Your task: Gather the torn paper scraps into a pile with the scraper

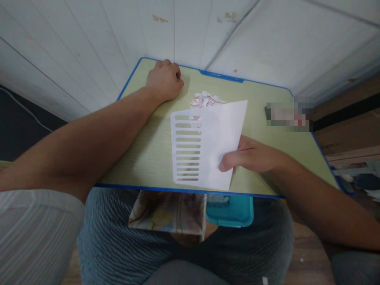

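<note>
My right hand (252, 155) grips a white plastic sheet (208, 144) by its right edge, thumb on top. The sheet has a row of slots down its left side and stands tilted over the green lap desk (148, 154). Behind the sheet lies a small heap of torn white and red paper scraps (205, 99). My left hand (164, 81) rests as a closed fist on the far left corner of the desk, away from the sheet. Whether it holds anything is hidden.
The desk has a blue rim and stands against a white panelled wall (190, 27). A blurred object (287, 115) lies at the desk's far right. Under the near edge, on my lap, sit a patterned box (168, 211) and a teal container (230, 211).
</note>
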`<state>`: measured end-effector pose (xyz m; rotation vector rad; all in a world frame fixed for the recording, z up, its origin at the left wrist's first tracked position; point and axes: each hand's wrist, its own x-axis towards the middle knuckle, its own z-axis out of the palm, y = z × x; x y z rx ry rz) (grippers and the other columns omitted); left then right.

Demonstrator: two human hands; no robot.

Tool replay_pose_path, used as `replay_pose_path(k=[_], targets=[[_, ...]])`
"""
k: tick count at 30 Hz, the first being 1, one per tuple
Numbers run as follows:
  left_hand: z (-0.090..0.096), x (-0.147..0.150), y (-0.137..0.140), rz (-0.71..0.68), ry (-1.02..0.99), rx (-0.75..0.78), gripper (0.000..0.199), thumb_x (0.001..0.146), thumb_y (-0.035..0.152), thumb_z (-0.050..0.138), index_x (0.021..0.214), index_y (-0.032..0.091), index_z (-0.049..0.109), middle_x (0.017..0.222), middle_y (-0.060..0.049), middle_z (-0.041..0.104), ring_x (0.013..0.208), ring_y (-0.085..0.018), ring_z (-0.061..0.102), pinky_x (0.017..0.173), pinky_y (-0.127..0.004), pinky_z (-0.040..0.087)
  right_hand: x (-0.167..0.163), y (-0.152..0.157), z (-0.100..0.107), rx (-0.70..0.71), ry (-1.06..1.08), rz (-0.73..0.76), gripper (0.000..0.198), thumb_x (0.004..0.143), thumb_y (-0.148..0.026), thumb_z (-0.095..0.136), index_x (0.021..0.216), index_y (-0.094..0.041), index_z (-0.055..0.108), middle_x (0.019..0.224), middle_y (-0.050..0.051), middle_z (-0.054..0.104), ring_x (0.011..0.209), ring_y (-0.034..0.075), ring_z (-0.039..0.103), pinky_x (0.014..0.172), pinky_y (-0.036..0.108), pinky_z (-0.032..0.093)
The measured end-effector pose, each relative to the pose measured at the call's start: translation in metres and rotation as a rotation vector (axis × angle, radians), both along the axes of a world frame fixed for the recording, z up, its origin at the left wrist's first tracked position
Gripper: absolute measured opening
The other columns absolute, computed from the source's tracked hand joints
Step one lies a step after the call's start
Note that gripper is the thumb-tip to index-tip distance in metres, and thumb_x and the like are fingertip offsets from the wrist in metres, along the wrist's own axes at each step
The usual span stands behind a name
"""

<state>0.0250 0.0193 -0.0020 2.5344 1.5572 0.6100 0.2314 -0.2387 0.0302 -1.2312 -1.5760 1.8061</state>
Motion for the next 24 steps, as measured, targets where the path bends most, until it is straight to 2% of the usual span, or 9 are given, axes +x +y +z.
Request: replay_pose_path(k=[3,5,9,11,14,18,21,24], targets=[[-0.002,0.0,0.0,0.0,-0.008,0.005,0.025,0.113,0.023,0.065,0.132,0.02,0.081,0.153,-0.015,0.07,0.145,-0.036,0.056,0.127,-0.059,0.051,-0.002,0.006,-0.003,0.016,-0.063,-0.081,0.016,0.072,-0.03,0.085,0.084,-0.021,0.08,0.075,0.001,0.077,0.064,0.018,0.064,0.049,0.023,0.05],[-0.002,0.001,-0.002,0.01,0.009,0.009,0.028,0.115,0.025,0.062,0.137,0.022,0.079,0.155,-0.013,0.069,0.145,-0.034,0.056,0.127,-0.057,0.051,-0.004,0.009,-0.004,0.045,-0.095,-0.125,0.016,0.07,-0.032,0.084,0.079,-0.02,0.077,0.071,0.001,0.075,0.061,0.018,0.062,0.048,0.024,0.049],[-0.001,0.001,-0.009,0.022,0.062,0.031,0.038,0.117,0.024,0.054,0.148,0.013,0.073,0.162,-0.018,0.066,0.151,-0.035,0.054,0.133,-0.061,0.042,-0.011,0.009,-0.005,0.088,-0.138,-0.122,0.02,0.064,-0.033,0.082,0.078,-0.02,0.078,0.071,0.002,0.076,0.06,0.018,0.063,0.046,0.024,0.049],[-0.001,-0.002,-0.013,-0.001,0.084,0.054,0.041,0.116,0.024,0.052,0.15,0.013,0.073,0.163,-0.019,0.065,0.153,-0.036,0.054,0.134,-0.063,0.04,-0.014,0.006,-0.004,0.086,-0.14,-0.108,0.019,0.064,-0.033,0.082,0.077,-0.02,0.079,0.069,0.002,0.075,0.058,0.018,0.062,0.044,0.024,0.048],[-0.004,-0.014,-0.024,0.017,0.082,0.014,0.044,0.109,0.024,0.056,0.148,0.02,0.076,0.158,-0.017,0.069,0.153,-0.041,0.056,0.128,-0.065,0.048,-0.017,-0.002,-0.003,0.072,-0.144,-0.106,0.017,0.062,-0.03,0.081,0.075,-0.02,0.079,0.066,0.001,0.074,0.057,0.018,0.061,0.044,0.023,0.047],[-0.008,-0.042,-0.055,0.082,0.035,-0.006,0.039,0.108,0.029,0.059,0.141,0.022,0.08,0.153,-0.019,0.071,0.152,-0.044,0.06,0.123,-0.059,0.055,-0.022,-0.016,-0.01,0.104,-0.11,-0.218,0.029,0.051,-0.027,0.081,0.078,-0.018,0.079,0.068,0.004,0.077,0.056,0.019,0.061,0.044,0.026,0.047],[-0.009,-0.06,-0.087,0.113,0.063,-0.013,0.04,0.11,0.031,0.057,0.142,0.019,0.079,0.154,-0.021,0.072,0.148,-0.043,0.064,0.125,-0.056,0.055,-0.028,-0.023,-0.023,0.21,-0.065,-0.405,0.028,0.056,-0.035,0.072,0.079,-0.02,0.071,0.06,0.002,0.069,0.05,0.015,0.05,0.04,0.026,0.036],[-0.009,-0.068,-0.113,0.118,0.091,-0.046,0.044,0.11,0.033,0.056,0.146,0.019,0.077,0.158,-0.021,0.071,0.151,-0.041,0.063,0.127,-0.056,0.052,-0.035,-0.021,-0.034,0.295,-0.041,-0.548,0.032,0.056,-0.037,0.067,0.083,-0.021,0.069,0.059,0.002,0.067,0.049,0.015,0.046,0.041,0.028,0.032]])
